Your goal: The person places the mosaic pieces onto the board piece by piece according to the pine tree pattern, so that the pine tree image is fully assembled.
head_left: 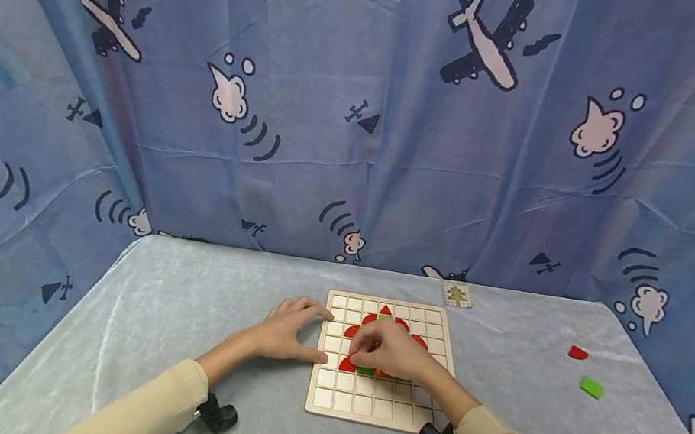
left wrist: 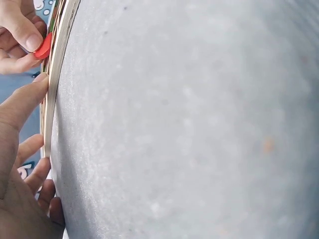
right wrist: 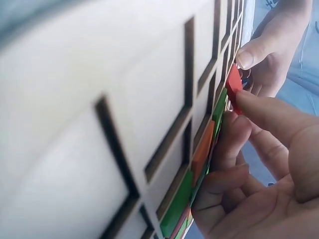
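A wooden grid board lies on the table with red, green and orange pieces in its cells. My right hand is over the middle of the board. Its thumb and finger pinch a red quarter-round piece at a cell near the left side, and the piece stands tilted there in the right wrist view. My left hand rests at the board's left edge, thumb and index finger spread apart and touching the rim. A green piece and an orange piece sit in the same row. The right hand hides part of the pattern.
A small card with a tree-like pattern lies behind the board. To the right on the grey tablecloth are a loose red piece and a green piece. A blue patterned curtain hangs behind the table.
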`<state>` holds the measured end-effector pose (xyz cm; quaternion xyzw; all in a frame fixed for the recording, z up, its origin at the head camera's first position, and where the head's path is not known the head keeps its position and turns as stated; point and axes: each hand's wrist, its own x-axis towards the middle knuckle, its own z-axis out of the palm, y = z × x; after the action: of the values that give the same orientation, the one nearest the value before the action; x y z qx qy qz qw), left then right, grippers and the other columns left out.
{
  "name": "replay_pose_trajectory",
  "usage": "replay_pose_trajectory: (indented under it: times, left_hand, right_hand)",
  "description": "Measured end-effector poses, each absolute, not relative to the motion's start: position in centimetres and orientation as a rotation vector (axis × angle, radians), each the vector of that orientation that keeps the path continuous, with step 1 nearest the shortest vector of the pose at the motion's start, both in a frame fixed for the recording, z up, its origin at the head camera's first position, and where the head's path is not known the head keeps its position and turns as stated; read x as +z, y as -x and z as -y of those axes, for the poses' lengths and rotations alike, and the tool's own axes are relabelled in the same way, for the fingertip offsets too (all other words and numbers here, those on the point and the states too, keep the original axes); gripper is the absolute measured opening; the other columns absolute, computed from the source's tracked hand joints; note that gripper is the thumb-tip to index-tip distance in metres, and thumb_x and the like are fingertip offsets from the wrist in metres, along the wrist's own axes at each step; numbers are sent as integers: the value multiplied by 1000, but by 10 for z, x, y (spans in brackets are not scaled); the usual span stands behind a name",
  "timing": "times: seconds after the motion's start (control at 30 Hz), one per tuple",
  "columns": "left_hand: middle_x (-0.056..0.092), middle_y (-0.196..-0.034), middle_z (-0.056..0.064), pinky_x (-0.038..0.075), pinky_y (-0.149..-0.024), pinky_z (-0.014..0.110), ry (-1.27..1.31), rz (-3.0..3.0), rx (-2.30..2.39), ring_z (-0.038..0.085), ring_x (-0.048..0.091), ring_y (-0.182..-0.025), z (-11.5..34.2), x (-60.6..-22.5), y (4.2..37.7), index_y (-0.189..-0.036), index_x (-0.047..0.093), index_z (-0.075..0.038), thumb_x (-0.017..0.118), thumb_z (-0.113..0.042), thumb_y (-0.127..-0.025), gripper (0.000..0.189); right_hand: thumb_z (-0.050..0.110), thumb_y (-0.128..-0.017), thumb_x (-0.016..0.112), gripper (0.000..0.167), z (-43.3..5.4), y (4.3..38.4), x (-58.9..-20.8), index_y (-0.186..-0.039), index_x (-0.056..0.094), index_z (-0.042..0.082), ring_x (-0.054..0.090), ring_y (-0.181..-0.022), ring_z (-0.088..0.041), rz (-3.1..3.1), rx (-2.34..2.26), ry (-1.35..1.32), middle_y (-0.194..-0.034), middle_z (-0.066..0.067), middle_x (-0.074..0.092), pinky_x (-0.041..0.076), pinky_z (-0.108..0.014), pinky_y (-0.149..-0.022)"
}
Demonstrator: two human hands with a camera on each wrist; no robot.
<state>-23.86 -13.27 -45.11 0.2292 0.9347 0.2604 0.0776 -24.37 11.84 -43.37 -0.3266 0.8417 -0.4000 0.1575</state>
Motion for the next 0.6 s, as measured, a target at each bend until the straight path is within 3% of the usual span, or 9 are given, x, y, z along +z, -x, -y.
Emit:
replay_pose_trajectory:
  times: [0.6]
  left_hand:
    - [46, -145, -1, 33, -106, 57, -685, -2799, 787, 28, 40, -129, 134, -452, 240, -137, 53, -29, 77, -58, -76, 72]
  right_hand:
    - [5, -85, 75, 5, -117, 243, -430, -82, 71, 7, 57, -67, -8, -2393, -1139, 929, -75, -6, 67, 48, -21, -64]
